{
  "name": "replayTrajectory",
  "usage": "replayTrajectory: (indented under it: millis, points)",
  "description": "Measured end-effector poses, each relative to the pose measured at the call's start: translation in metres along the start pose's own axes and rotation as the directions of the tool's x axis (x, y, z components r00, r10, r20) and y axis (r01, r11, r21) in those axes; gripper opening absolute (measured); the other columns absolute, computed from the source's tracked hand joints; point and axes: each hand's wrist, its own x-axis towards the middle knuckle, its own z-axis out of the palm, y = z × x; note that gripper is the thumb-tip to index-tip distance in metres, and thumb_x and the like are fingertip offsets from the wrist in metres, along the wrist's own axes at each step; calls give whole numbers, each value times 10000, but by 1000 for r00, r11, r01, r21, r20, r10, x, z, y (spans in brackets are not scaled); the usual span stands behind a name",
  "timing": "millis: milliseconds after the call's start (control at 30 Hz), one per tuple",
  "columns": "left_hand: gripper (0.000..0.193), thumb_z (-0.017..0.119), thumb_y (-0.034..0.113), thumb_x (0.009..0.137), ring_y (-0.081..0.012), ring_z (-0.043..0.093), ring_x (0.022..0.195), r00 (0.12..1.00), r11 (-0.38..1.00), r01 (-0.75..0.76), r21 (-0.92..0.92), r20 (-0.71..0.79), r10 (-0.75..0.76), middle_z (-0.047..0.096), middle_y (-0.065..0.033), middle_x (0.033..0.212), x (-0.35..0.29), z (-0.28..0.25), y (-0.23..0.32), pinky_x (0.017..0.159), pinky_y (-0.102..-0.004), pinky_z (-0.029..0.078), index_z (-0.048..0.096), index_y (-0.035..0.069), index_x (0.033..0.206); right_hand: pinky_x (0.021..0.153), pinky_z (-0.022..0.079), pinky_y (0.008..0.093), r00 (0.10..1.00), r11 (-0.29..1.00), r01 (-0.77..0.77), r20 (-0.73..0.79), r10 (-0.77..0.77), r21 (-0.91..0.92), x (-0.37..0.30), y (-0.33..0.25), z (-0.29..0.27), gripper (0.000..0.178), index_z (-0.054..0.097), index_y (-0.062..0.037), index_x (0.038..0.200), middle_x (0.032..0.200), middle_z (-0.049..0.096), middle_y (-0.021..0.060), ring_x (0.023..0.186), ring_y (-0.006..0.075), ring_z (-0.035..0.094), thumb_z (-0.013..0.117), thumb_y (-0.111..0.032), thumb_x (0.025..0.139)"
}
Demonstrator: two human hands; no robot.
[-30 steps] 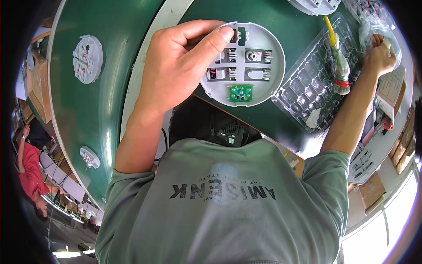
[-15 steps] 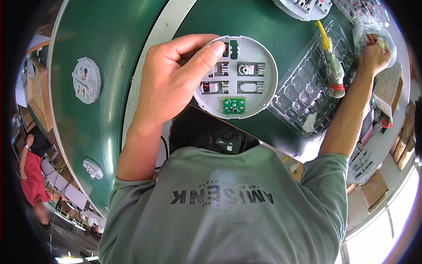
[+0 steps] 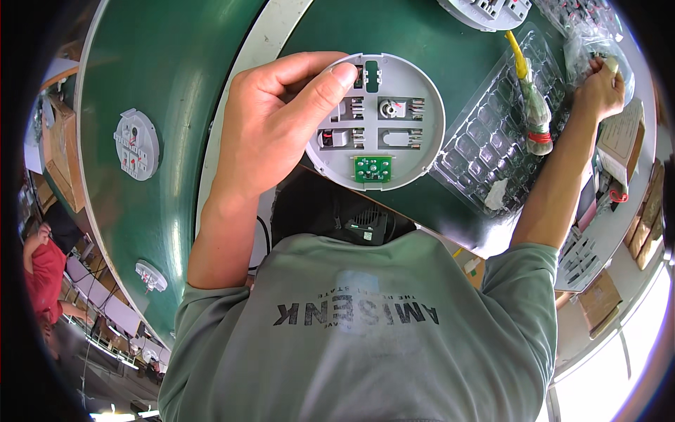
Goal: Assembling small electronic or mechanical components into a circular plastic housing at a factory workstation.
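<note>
My left hand [image 3: 271, 130] grips a round grey plastic housing [image 3: 402, 165] by its left rim, thumb on the inner face and fingers behind. Set in the housing are metal contact clips, a small motor-like part with red wire and a green circuit board [image 3: 373, 169] at the near edge. Far off to the right, my right hand [image 3: 601, 91] has its fingers drawn together at a clear plastic bag [image 3: 585, 48]. Something pale shows at its thumb tip. What those fingers hold, if anything, cannot be made out.
A clear blister tray [image 3: 478, 148] lies right of the housing, with a yellow-handled brush-like tool [image 3: 538, 116] on it. Another grey housing [image 3: 485, 10] sits at the far edge. Two more, a round one [image 3: 137, 144] and a smaller-looking one [image 3: 151, 276], rest on the green belt [image 3: 190, 91].
Both housings on the green belt at left have moved nearer. My right hand's fingers have drawn together at the bag. The held housing has barely shifted.
</note>
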Motion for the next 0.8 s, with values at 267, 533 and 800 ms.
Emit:
replayTrajectory:
  millis: [267,533,800]
  points:
    - [304,759,225,1036,-77,699,831,1000,1000,-5,14,8,5,792,-53,931,4,1,-1,753,-247,567,788,-49,1164,829,646,321,999,1000,-22,33,23,-21,2,6,-3,180,619,68,1178,1030,781,189,895,267,787,653,-64,1060]
    - [302,760,230,1035,-68,684,832,1000,999,-10,35,17,9,784,-39,923,3,3,-1,749,-242,552,789,-45,1157,850,656,330,1000,995,5,30,-2,-95,1,6,-8,185,606,70,1177,1053,775,203,935,278,792,659,-60,1056]
    - [288,758,224,1036,-65,676,819,1000,1000,-7,31,20,6,782,-37,911,3,5,-1,734,-241,547,792,-39,1147,845,665,340,1000,1000,8,24,-8,-18,4,12,-15,194,587,55,1168,1052,769,215,942,286,789,690,-39,1034]
